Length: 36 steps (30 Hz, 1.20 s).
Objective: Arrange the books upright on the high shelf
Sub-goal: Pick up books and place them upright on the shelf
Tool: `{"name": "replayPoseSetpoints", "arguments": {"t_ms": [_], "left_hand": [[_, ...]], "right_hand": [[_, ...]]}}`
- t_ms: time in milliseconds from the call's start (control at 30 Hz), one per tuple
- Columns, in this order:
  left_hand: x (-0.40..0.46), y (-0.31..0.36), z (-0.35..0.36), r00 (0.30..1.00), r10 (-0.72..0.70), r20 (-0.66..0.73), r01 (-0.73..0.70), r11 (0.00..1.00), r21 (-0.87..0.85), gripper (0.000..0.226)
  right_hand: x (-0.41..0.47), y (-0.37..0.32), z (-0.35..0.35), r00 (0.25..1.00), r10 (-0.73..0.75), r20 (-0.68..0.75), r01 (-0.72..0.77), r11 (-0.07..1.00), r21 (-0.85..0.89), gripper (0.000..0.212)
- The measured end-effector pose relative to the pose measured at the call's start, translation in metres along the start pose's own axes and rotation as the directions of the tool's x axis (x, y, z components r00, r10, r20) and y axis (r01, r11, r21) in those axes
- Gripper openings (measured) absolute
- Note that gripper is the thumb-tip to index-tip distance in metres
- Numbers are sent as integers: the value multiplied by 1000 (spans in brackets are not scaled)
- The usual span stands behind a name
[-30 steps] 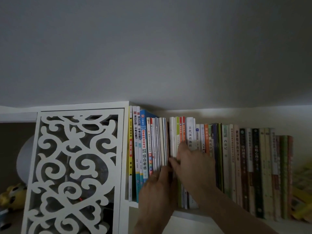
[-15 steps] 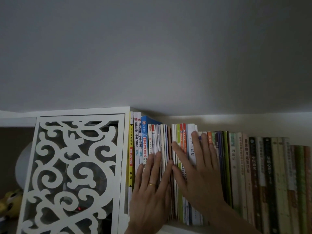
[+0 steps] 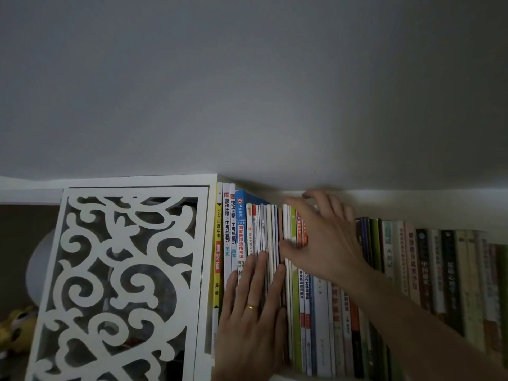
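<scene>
While left hand (image 3: 254, 312) presses spines (image 3: 264, 237), right hand (image 3: 321, 237) grips books (image 3: 295, 243).

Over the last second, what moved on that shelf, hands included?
The right hand opened from a pinch low on the book spines, spread flat, then climbed so its fingers now curl over the top edges of the white and orange books. The left hand went from curled to flat against the spines and stays pressed there, ring visible. The row stays upright; the lattice panel is unchanged.

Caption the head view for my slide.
Left hand flat on book spines, right hand reaching over the upright books on the shelf.
</scene>
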<state>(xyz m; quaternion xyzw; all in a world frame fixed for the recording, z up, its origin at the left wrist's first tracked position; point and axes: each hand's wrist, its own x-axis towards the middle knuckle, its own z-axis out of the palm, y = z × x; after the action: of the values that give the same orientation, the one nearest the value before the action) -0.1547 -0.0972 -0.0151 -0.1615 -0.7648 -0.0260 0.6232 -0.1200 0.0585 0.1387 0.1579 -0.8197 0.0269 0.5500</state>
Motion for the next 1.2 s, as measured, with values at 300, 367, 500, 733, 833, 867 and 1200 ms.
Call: {"name": "replayPoseSetpoints", "arguments": {"t_ms": [300, 367, 500, 733, 833, 867, 1200], "left_hand": [[0, 1, 0, 999, -6, -41, 5, 1000, -31, 64], [0, 1, -2, 999, -3, -38, 2, 1000, -29, 63], [0, 5, -4, 998, -12, -59, 11, 1000, -26, 64], [6, 24, -9, 988, -130, -86, 122, 988, -96, 61], [14, 38, -13, 970, -237, -54, 224, 959, -173, 55], [16, 41, -15, 959, -282, -31, 270, 940, -208, 54], [39, 44, -38, 942, -226, 249, 202, 972, 121, 38]], "right_hand": [[22, 3, -14, 986, -29, 161, -3, 981, 194, 63], [19, 9, -16, 979, -63, 194, 24, 980, 197, 73], [13, 16, -15, 985, -67, 157, 38, 983, 182, 78], [4, 28, -24, 992, -32, 121, 3, 974, 227, 75], [3, 31, -26, 989, -52, 140, 16, 969, 247, 77], [3, 32, -27, 988, -55, 143, 16, 965, 262, 77], [1, 36, -28, 989, -31, 146, -18, 946, 325, 74]]}}
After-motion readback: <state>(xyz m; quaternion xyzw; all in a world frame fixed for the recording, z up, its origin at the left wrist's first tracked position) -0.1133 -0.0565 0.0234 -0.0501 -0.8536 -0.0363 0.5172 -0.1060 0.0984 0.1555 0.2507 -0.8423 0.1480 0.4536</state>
